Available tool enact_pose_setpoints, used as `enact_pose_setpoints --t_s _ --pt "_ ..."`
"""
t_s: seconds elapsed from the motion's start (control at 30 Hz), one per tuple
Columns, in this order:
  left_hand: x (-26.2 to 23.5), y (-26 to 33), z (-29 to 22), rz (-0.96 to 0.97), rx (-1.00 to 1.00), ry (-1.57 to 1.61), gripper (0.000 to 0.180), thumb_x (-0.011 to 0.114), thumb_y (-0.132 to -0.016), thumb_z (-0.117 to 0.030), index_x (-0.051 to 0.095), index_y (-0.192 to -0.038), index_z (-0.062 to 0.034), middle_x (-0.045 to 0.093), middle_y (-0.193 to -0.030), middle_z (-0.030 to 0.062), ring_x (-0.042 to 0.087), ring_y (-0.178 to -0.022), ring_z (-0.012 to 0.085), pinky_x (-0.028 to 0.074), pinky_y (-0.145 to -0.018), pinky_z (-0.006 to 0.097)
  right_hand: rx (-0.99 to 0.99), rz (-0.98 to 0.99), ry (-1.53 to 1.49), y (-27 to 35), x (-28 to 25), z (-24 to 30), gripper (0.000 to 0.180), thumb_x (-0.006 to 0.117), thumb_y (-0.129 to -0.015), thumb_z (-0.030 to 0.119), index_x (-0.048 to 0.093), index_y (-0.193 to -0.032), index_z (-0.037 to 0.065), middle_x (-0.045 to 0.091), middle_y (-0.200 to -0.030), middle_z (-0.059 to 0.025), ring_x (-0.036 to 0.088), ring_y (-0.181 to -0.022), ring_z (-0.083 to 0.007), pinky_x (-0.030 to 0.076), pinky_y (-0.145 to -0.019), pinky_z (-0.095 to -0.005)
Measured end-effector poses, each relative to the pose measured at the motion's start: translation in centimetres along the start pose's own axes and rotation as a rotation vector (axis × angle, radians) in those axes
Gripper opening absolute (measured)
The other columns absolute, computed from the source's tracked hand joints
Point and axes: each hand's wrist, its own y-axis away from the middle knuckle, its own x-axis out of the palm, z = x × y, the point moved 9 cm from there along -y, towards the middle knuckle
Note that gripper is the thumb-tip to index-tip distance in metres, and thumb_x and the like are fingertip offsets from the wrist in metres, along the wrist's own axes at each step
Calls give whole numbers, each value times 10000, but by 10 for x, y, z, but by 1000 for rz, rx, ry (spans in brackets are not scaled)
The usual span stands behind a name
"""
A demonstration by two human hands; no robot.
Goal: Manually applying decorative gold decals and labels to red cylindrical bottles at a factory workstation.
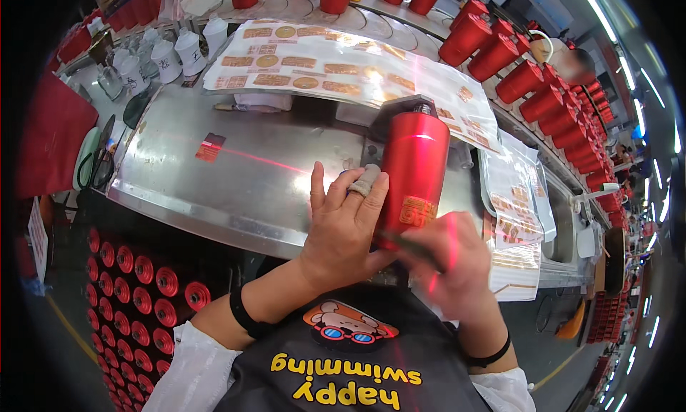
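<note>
Your left hand (341, 230) is flat against the left flank of the red bottle (413, 172), fingers spread, a taped fingertip (364, 181) touching its side; it steadies rather than wraps. Your right hand (451, 265) is at the bottle's near end, blurred, closed around a thin dark tool (409, 245) whose tip sits just below the gold label (416, 211). The bottle lies on a dark fixture on the steel bench (214, 176), long axis running away from you, cap end far, base toward your hands, so it's straight ahead of both palms, and the right is the nearer one to the label. A red laser line (264, 160) crosses the bench to the left of the bottle. Beyond it lie sheets of gold decals (336, 62), with more sheets (514, 197) to the right. Containers: a rack (136, 269) under the bench at your left holds red bottles end-on; more red bottles (529, 76) line the far right shelf; white cups (168, 55) stand far left. What's inside any of them I can't tell.
</note>
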Motion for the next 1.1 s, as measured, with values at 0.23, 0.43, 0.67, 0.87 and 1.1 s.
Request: enact_pose_setpoints --t_s 0.23,0.43,0.67,0.87,1.1 --pt "-5 -4 -5 -37 9 4 883 771 -676 -420 439 -1349 46 597 -1082 198 422 -1240 375 102 -1089 648 82 -66 351 -7 2 1 189 702 -717 49 612 -883 58 490 -734 -81 491 -651 -255 373 -651 -364" --pt "-6 -1 0 -93 11 26 874 766 -683 -426 424 -1337 44 579 -1106 196 446 -1209 366 104 -1096 645 -65 82 193 -19 16 22 159 685 -723 48 597 -856 45 471 -700 -73 529 -665 -238 407 -659 -343" --pt "3 3 11 7 -54 185 937 758 -716 -468 338 -1414 -6 503 -1248 195 408 -1252 386 109 -1092 635 841 -446 -811 58 -2 -98 164 624 -922 122 584 -1020 -4 653 -881 -42 601 -787 -60 465 -643 -190" --pt "8 -2 -6 44 103 -41 953 751 -728 -459 313 -1446 -10 498 -1301 206 361 -1295 431 106 -1085 643 653 -411 -757 47 29 -89 261 655 -903 119 547 -1113 7 616 -919 -29 563 -816 -61 475 -718 -213" --pt "8 5 1 55 41 71 976 713 -762 -511 288 -1436 51 476 -1340 232 357 -1302 462 105 -1088 644 756 -552 -1007 63 29 -91 313 635 -915 108 530 -1194 14 609 -1002 -31 560 -905 -78 460 -806 -232"
